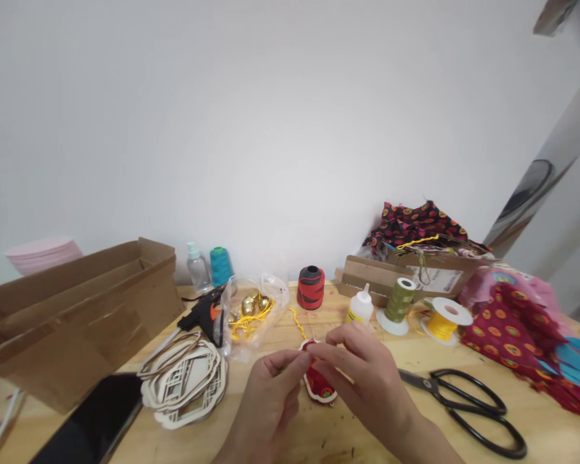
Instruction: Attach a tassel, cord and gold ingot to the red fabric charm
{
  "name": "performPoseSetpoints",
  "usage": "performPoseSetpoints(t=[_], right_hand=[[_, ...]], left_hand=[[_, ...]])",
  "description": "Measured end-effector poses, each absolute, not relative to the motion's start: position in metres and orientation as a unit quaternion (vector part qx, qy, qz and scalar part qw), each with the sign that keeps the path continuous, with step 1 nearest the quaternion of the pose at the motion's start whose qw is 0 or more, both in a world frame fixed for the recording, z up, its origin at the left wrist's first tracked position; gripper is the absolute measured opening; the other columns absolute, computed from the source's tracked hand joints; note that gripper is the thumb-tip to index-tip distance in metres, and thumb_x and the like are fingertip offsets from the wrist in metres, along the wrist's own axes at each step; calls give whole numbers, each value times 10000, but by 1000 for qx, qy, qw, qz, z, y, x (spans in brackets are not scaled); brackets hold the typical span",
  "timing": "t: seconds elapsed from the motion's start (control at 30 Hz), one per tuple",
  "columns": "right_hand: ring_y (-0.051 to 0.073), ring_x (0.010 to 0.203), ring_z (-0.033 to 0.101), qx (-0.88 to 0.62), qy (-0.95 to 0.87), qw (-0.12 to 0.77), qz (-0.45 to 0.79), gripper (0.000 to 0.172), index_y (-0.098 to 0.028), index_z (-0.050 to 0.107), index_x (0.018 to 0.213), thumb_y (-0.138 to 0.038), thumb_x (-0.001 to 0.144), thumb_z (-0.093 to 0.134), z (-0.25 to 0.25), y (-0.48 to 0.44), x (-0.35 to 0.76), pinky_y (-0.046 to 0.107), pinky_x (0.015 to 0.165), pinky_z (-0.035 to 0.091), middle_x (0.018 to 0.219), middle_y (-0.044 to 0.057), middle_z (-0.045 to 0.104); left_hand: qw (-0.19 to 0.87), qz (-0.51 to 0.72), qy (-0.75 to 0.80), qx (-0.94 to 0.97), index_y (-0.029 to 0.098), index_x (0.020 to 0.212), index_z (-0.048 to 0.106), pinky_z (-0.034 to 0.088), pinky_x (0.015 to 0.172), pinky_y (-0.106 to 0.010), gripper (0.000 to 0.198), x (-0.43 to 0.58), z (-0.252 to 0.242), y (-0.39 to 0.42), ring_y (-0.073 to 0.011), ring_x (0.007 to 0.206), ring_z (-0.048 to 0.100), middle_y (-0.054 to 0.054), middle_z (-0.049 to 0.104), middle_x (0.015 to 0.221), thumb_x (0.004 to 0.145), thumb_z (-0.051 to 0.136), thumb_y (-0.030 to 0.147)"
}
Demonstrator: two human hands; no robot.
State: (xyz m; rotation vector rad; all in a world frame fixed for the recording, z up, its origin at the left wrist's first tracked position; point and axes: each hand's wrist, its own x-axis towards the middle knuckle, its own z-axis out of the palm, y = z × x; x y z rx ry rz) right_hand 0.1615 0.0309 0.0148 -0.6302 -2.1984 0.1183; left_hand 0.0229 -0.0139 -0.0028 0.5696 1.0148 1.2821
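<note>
Flanking a pale-rimmed red piece [319, 385]: left hand [272, 388], right hand [371, 375]

Comes in from the bottom edge with left hand [273, 390] and right hand [362, 370], both bare and slanting inward, fingertips near one another. Draws left thumb and index tips together, other fingers curled beneath. Holds the right hand back upward, fingers bent and pointing left, thumb lower than the index. Shows the right wrist [428, 435] fairly straight; leaves exact fingertip contact too small to tell.
</note>
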Motion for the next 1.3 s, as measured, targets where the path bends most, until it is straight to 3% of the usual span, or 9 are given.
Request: performPoseSetpoints(t=[0.17,0.33,0.63,1.03,1.3], right_hand=[[152,652,486,-252,-866,422,91,182,-205,587,911,-149,749,527,11,31,162,267,563,385,729,43,564],[155,649,500,-275,-842,441,146,51,-175,583,759,-164,713,565,12,28,158,268,569,399,694,43,563],[144,656,514,-281,-820,448,217,70,-188,595,725,-155,736,535,7,28,154,258,590,409,683,31,565],[133,611,506,-299,-819,451,188,121,-179,598,655,-146,732,510,13,29,153,241,554,410,638,23,565],[140,610,489,-283,-856,423,88,173,-183,612,706,-163,787,460,11,29,154,249,542,391,644,39,560]], left_hand=[[648,572,437,248,150,605,607,61,317,-140,170,22,-4,-13,-17,362,63,130,164,396,654,640,310],[638,581,438,251,150,595,608,56,313,-141,173,21,-5,-11,-15,358,61,130,164,392,652,643,309],[637,585,437,247,147,587,615,58,314,-141,173,22,-5,-14,-16,358,68,127,160,395,652,643,305],[633,573,451,259,141,547,583,60,324,-152,210,24,-3,-14,-10,339,88,129,189,367,628,655,321],[626,568,467,258,140,568,598,57,328,-151,202,24,-3,-13,-12,347,89,127,190,376,622,659,326]])
